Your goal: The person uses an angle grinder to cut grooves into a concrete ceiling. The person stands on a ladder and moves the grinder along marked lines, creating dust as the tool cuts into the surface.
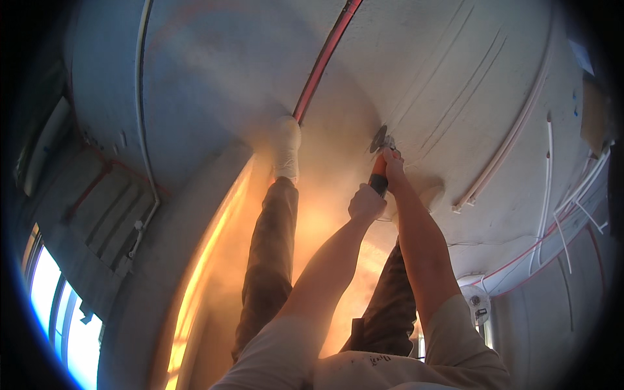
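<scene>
Both of my hands are around an angle grinder with an orange and dark body. My left hand is closed on its rear end. Farther forward, my right hand grips it close behind the head. The cutting disc stands on edge at the concrete floor; haze hides whether it touches. Thin parallel cut lines run along the floor ahead and to the right of the disc. Dust hangs around the tool and my legs, lit orange.
My white shoe stands at the end of a red strip set in the floor. Pale pink conduits lie at the right, with white pipes beyond. A pipe runs at the left. Bright windows appear lower left.
</scene>
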